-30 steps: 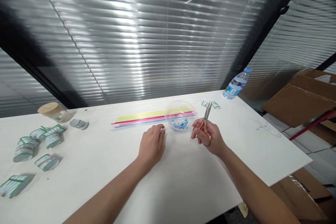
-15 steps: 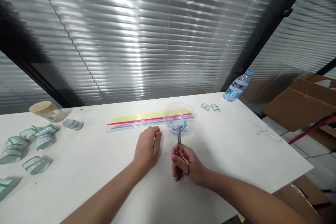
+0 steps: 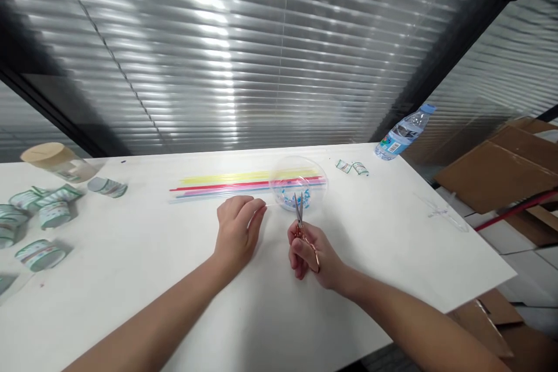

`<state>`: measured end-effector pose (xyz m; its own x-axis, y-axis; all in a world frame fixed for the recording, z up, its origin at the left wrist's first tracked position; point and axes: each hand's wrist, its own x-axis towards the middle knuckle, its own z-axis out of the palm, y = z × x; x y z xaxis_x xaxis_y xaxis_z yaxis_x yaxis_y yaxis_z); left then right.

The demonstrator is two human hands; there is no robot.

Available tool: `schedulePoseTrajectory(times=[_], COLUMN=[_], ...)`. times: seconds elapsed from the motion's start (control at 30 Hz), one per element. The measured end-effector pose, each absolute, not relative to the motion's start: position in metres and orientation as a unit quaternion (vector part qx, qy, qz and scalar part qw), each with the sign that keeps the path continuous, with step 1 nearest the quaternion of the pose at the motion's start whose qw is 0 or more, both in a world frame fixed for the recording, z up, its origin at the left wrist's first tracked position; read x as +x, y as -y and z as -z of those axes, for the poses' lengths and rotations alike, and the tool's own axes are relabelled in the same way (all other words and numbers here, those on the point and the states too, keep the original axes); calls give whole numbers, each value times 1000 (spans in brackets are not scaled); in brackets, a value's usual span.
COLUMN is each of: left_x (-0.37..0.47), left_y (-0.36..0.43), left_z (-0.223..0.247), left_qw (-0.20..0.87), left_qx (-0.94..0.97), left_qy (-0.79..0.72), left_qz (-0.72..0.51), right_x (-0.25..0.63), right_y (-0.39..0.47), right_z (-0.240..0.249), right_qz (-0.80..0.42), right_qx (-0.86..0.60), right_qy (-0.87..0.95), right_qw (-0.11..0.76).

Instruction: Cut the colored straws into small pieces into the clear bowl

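Observation:
My left hand (image 3: 238, 226) is closed, thumb and fingertips pinching a thin pale straw (image 3: 272, 204) that points right toward the bowl. My right hand (image 3: 316, 253) grips copper-handled scissors (image 3: 299, 213), the blades slightly parted and pointing away from me, over the near side of the bowl. The clear round bowl (image 3: 324, 185) holds small blue cut pieces (image 3: 289, 197). Behind my left hand lies a row of long thin straws (image 3: 218, 188) in yellow, red, pink and blue, running behind the bowl.
A water bottle (image 3: 399, 136) stands at the back right, with two small wrappers (image 3: 360, 168) left of it. Several printed ribbon rolls (image 3: 54, 214) and a lidded jar (image 3: 58, 160) occupy the left. Clear plastic (image 3: 440, 213) lies right. Cardboard boxes (image 3: 483, 165) sit beyond the table edge.
The scissor blades have gone from closed to slightly parted. My left hand has shifted a little left with the straw, and the view has tilted slightly.

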<state>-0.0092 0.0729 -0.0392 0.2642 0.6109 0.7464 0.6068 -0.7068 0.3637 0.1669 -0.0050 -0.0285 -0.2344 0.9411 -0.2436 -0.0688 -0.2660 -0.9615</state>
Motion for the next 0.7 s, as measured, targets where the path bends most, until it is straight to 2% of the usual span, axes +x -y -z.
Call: schedulePoseTrajectory(times=[0.7], left_x=[-10], left_y=[-74], left_z=[37], left_qw=[40], left_qx=[824], left_qy=[-304], left_qz=[-477], right_x=[167], right_y=[0], right_z=[24], right_qz=[-621], right_qx=[-531], right_qy=[417], right_qw=[399])
